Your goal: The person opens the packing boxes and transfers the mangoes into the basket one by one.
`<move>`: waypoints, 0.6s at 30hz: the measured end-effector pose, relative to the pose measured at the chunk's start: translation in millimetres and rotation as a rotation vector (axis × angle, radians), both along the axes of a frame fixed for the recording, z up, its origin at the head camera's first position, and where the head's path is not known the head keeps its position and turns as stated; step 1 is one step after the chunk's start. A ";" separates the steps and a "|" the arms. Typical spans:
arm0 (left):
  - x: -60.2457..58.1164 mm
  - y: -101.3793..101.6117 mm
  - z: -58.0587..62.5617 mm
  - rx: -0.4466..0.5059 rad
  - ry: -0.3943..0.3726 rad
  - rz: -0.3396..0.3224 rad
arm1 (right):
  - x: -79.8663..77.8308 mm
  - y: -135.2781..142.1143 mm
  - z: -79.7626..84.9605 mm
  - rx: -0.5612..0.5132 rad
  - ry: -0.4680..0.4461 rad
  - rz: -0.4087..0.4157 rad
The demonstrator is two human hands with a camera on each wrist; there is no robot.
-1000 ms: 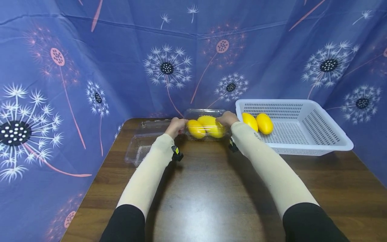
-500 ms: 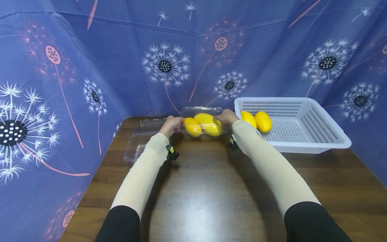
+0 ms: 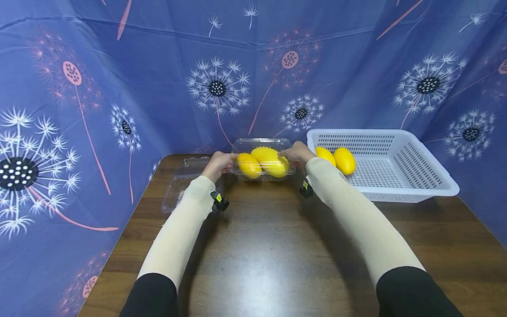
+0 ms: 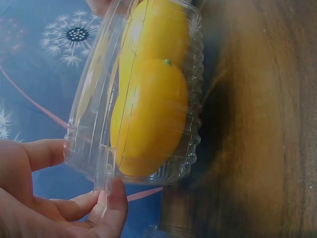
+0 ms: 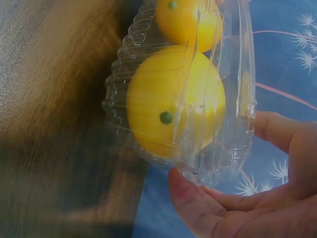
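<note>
A clear plastic clamshell box (image 3: 261,143) with its lid down stands at the back of the table. Inside lie two smooth yellow fruits, mango-like with small green stem spots: a deeper yellow one (image 4: 151,119) on the left and a bigger, paler one (image 5: 168,94) on the right. My left hand (image 3: 219,165) pinches the rim at the box's left end between thumb and fingers, another finger touching the lid. At the opposite end, my right hand (image 3: 297,154) pinches the rim with its thumb on the near side and a finger extended against the lid.
On the left sits another clear plastic box (image 3: 172,193), partly behind the left forearm. A white slotted basket (image 3: 408,192) at the back right holds two more yellow fruits (image 3: 345,161). Behind the wooden table (image 3: 253,246) hangs a blue dandelion-print cloth (image 3: 158,66).
The clamshell box with its fruits has shifted slightly left, both hands staying on it. My left arm has swung left, covering more of the other clear box.
</note>
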State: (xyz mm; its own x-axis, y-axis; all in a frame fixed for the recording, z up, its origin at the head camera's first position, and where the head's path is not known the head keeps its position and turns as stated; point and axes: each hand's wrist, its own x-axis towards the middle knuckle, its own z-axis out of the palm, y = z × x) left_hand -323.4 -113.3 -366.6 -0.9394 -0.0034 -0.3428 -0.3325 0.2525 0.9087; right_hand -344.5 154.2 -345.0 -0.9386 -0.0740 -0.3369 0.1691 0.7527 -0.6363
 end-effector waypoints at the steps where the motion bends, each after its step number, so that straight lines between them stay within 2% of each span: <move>1: 0.7 -0.7 0.7 0.003 0.004 0.001 | 0.9 0.2 0.7 -0.013 0.004 -0.003; 11: 4.2 -6.1 7.5 -0.006 -0.014 0.015 | 8.5 3.6 13.3 -0.201 0.021 -0.031; 14: 6.4 -6.9 11.3 -0.019 -0.013 0.006 | 9.8 6.1 17.7 -0.239 0.013 -0.051; 18: 8.8 -6.7 17.2 0.019 0.006 -0.006 | 12.6 10.0 22.6 -0.265 0.002 -0.062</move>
State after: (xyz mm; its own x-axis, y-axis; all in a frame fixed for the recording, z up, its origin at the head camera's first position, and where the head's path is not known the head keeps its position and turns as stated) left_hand -314.6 -120.0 -349.4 -0.9415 0.0081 -0.3368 -0.3254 0.2373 0.9153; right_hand -331.9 164.2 -322.4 -0.9447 -0.1016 -0.3119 0.2085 0.5482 -0.8099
